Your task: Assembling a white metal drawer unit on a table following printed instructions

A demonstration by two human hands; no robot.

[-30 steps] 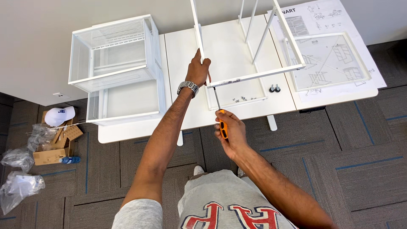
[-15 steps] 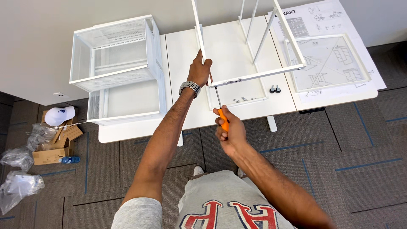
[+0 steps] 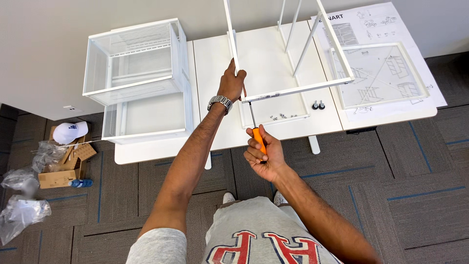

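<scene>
My left hand (image 3: 233,82) grips the near corner of a white metal frame (image 3: 298,89) that stands on the white table (image 3: 215,63). A watch sits on that wrist. My right hand (image 3: 263,155) is closed around the orange handle of a screwdriver (image 3: 257,137). Its shaft points up at the frame's corner, just below my left hand. Several small screws (image 3: 281,116) lie in a shallow white tray (image 3: 273,120) under the frame, with two black knobs (image 3: 318,104) beside it.
A white mesh cabinet (image 3: 137,80) stands on the table's left. An instruction sheet (image 3: 386,29) and a white mesh panel (image 3: 378,76) lie at the right. On the carpet at left sit a cardboard box (image 3: 56,178), a white cap (image 3: 68,132) and plastic bags (image 3: 22,212).
My right hand has brought the screwdriver up, so its tip now reaches the frame corner. My left hand keeps its hold on the frame.
</scene>
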